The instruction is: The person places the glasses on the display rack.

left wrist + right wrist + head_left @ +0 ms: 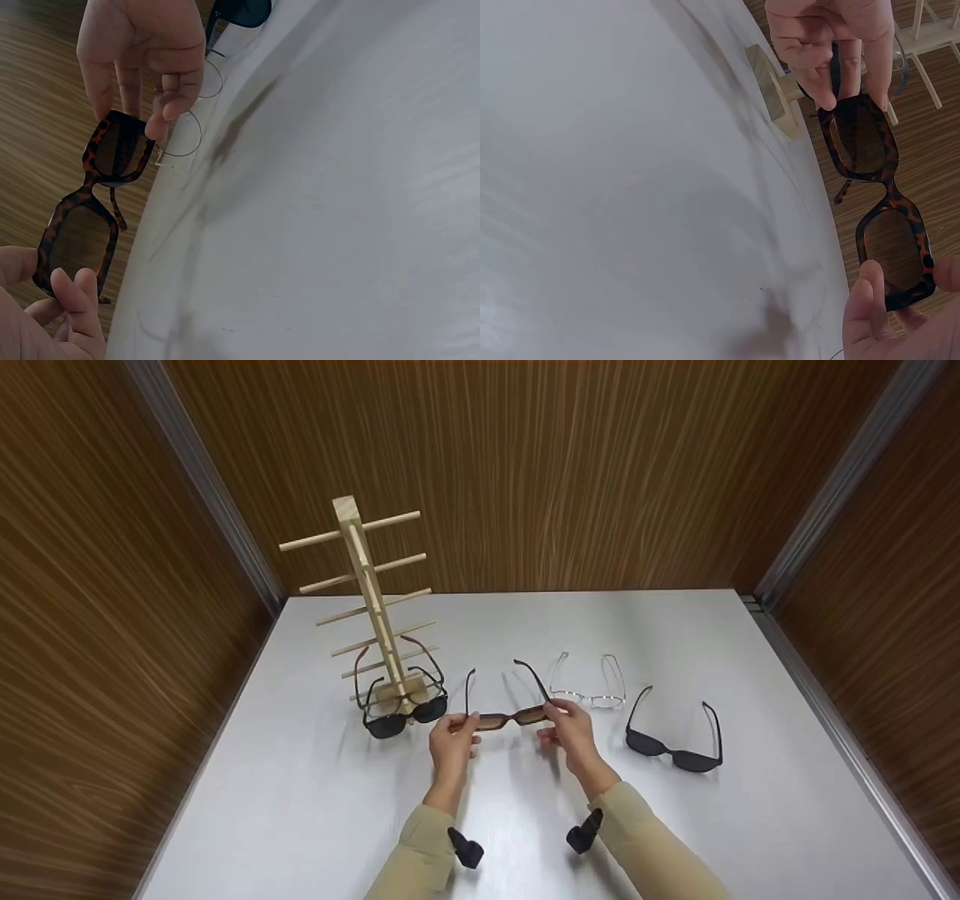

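Both hands pinch a pair of tortoiseshell sunglasses [491, 723], one at each outer end of the frame, above the white table. The left hand [452, 742] has its thumb and fingers at one lens corner; the right hand [573, 735] grips the opposite corner. In the head view the temples are unfolded and point away from the person. The left wrist view shows the sunglasses [88, 178] with the right hand [146, 56] at the upper end and the left hand [56, 319] at the lower. In the right wrist view the left hand [840, 45] is uppermost on them.
A wooden rack [373, 592] with crossbars stands at the left, with black sunglasses [388, 726] and another pair of glasses low on it. Clear glasses [606, 702] lie behind the right hand, black sunglasses [694, 761] to the right. Wood-grain panels [525, 472] enclose the table [300, 825].
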`<state>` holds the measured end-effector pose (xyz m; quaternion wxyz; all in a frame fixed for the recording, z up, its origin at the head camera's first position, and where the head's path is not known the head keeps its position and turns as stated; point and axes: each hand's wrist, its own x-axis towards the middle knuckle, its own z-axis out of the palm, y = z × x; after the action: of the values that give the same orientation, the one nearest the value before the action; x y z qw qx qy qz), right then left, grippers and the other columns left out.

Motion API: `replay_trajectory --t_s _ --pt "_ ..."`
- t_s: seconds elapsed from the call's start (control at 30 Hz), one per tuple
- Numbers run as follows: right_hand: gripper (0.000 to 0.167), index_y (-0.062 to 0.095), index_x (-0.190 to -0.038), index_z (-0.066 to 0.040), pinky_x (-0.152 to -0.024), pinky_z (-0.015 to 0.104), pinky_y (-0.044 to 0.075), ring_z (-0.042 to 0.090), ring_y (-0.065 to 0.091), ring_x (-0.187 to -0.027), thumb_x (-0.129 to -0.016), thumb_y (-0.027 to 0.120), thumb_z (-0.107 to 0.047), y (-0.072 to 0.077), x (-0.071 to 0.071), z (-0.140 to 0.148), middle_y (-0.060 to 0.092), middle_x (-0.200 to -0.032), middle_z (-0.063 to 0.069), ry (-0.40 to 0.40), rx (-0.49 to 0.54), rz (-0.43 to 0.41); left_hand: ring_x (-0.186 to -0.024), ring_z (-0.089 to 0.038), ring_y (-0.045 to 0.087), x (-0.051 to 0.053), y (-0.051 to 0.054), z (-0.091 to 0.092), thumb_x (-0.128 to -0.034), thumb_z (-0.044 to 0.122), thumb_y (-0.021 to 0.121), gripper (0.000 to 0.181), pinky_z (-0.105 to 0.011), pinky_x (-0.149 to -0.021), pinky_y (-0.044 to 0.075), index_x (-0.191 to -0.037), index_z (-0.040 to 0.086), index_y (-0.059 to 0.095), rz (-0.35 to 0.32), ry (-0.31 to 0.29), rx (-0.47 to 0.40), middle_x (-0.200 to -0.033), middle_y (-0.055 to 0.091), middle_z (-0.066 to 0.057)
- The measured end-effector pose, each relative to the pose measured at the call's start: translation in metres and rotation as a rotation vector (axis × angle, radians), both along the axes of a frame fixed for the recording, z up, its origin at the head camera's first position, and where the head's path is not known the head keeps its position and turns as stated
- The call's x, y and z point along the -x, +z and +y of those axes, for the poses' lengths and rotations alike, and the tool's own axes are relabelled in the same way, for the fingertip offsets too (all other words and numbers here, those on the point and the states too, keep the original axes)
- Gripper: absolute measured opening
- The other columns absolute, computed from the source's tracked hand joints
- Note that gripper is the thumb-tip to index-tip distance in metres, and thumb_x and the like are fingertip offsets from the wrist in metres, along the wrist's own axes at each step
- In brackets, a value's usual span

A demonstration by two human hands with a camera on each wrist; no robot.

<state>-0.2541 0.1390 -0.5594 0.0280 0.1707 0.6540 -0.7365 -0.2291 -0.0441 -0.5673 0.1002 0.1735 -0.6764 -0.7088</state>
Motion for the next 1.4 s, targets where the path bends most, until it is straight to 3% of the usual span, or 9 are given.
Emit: replay_trajectory --t_s 0.37,0.6,0.63,0.83,0.87,1.07,1.3,1.4 --pt "0.029 0.057 -0.115 0.0 -0.056 0.033 0.054 0.015 0.061 -0.051 -0.09 0.059 -0.015 0.009 -0.007 0.003 0.061 -0.091 0.012 -0.013 0.0 0.054 -0.052 -0.014 0.059 -0.004 0.013 0.001 -0.0811 0.019 0.072 0.022 -0.021 -0.039 0.036 -0.089 0.001 0.061 0.033 0.032 0.004 -0.081 0.06 -0.01" --pt "0.029 0.057 -0.115 0.0 -0.052 0.027 0.052 0.015 0.061 -0.052 -0.09 0.06 -0.016 0.012 -0.011 0.008 0.062 -0.091 0.011 -0.012 0.012 0.067 -0.046 -0.014 0.054 -0.009 0.023 0.003 -0.0798 0.012 0.072 0.022 -0.026 -0.047 0.047 -0.089 -0.003 0.058 0.086 0.029 -0.005 -0.08 0.056 -0.011" --pt "0.029 0.057 -0.115 0.0 -0.052 0.026 0.051 0.015 0.061 -0.053 -0.091 0.059 -0.016 0.013 -0.012 0.009 0.062 -0.092 0.011 -0.011 0.011 0.071 -0.047 -0.016 0.054 -0.012 0.03 0.003 -0.08 0.011 0.072 0.022 -0.026 -0.048 0.047 -0.089 -0.004 0.058 0.088 0.024 -0.001 -0.08 0.056 -0.012" --pt "0.029 0.059 -0.115 0.001 -0.052 0.023 0.05 0.015 0.062 -0.057 -0.091 0.06 -0.015 0.018 -0.019 0.011 0.063 -0.096 0.012 0.003 0.002 0.105 -0.047 -0.017 0.053 -0.017 0.034 0.002 -0.0801 0.012 0.072 0.022 -0.033 -0.051 0.05 -0.091 -0.003 0.058 0.1 0.024 0.042 -0.082 0.059 -0.012" --pt "0.029 0.059 -0.115 0.001 -0.052 0.023 0.05 0.015 0.062 -0.058 -0.091 0.06 -0.015 0.018 -0.02 0.012 0.062 -0.097 0.013 0.009 -0.001 0.11 -0.046 -0.014 0.052 -0.015 0.03 0.001 -0.0799 0.013 0.072 0.023 -0.034 -0.052 0.05 -0.091 -0.002 0.059 0.105 0.028 0.047 -0.082 0.059 -0.011" --pt "0.028 0.06 -0.115 0.003 -0.053 0.023 0.05 0.017 0.063 -0.06 -0.091 0.06 -0.013 0.022 -0.025 0.012 0.062 -0.1 0.014 0.03 -0.025 0.137 -0.048 -0.015 0.05 -0.02 0.034 -0.002 -0.0809 0.011 0.072 0.024 -0.033 -0.052 0.051 -0.095 -0.003 0.06 0.126 0.026 0.066 -0.082 0.059 -0.009" --pt "0.026 0.062 -0.113 0.0 -0.055 0.024 0.051 0.018 0.063 -0.062 -0.091 0.06 -0.013 0.029 -0.03 0.01 0.061 -0.098 0.011 0.022 -0.02 0.171 -0.053 -0.027 0.055 -0.042 0.074 -0.002 -0.0826 0.005 0.068 0.019 -0.033 -0.054 0.05 -0.095 -0.005 0.058 0.158 -0.001 0.087 -0.083 0.059 -0.012" --pt "0.027 0.061 -0.114 -0.001 -0.057 0.025 0.051 0.018 0.063 -0.063 -0.091 0.06 -0.014 0.033 -0.033 0.009 0.06 -0.097 0.011 0.028 -0.034 0.183 -0.056 -0.029 0.056 -0.048 0.081 -0.005 -0.0835 0.004 0.067 0.017 -0.034 -0.056 0.051 -0.095 -0.004 0.058 0.168 -0.015 0.081 -0.085 0.058 -0.012"
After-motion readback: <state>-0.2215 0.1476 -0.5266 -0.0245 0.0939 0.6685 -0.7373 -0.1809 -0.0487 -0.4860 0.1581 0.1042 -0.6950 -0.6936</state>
